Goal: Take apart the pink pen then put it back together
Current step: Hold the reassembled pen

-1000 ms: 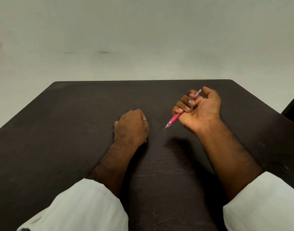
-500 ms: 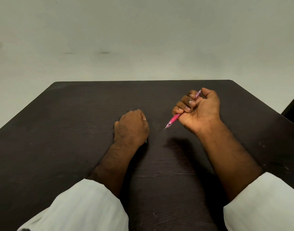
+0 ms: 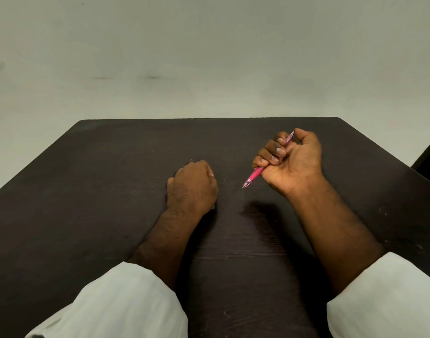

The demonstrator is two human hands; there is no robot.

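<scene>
My right hand (image 3: 293, 162) is closed in a fist around the pink pen (image 3: 254, 175), a little above the dark table. The pen's clear tip and metal point stick out below the fist toward the lower left; its pale pink top end shows by the thumb. The middle of the pen is hidden by my fingers. My left hand (image 3: 193, 189) rests on the table as a closed fist, knuckles up, to the left of the pen tip and apart from it. Whether it holds anything is hidden.
The dark brown wooden table (image 3: 92, 203) fills the lower view, with its far edge against a pale wall (image 3: 209, 57). A dark object (image 3: 428, 157) shows at the table's right edge. White sleeves cover both forearms near the bottom.
</scene>
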